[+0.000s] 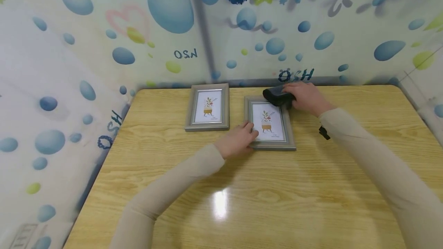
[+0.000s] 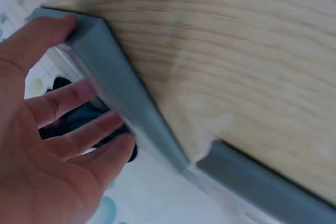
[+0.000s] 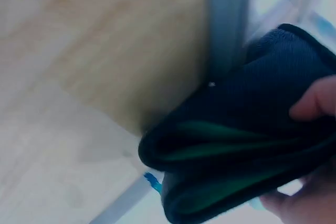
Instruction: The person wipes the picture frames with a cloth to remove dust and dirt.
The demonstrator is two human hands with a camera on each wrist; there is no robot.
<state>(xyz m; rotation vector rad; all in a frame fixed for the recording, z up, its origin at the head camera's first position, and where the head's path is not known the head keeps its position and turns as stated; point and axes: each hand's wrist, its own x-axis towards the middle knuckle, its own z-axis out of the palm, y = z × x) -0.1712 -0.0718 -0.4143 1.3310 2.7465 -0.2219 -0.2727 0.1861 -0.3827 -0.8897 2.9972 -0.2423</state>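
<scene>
A grey-silver picture frame [image 1: 271, 126], showing a potted-plant print, lies face up on the table. My left hand [image 1: 237, 141] holds its lower left corner, the thumb on the border and the fingers along the side rail [image 2: 126, 85]. With my right hand [image 1: 306, 97] I grip a folded dark cloth [image 1: 277, 95] that covers the frame's upper right corner. In the right wrist view the cloth [image 3: 252, 108] has black edging and green inner folds, with fingers on top and beneath it. A matching picture frame [image 1: 207, 107] lies face up just to the left.
The wood-grain table [image 1: 270, 199] meets a wall covering [image 1: 221, 41] printed with blue and green drops directly behind the frames. Similar covering rises along the left side. A small black piece [image 1: 323, 132] shows beside my right sleeve.
</scene>
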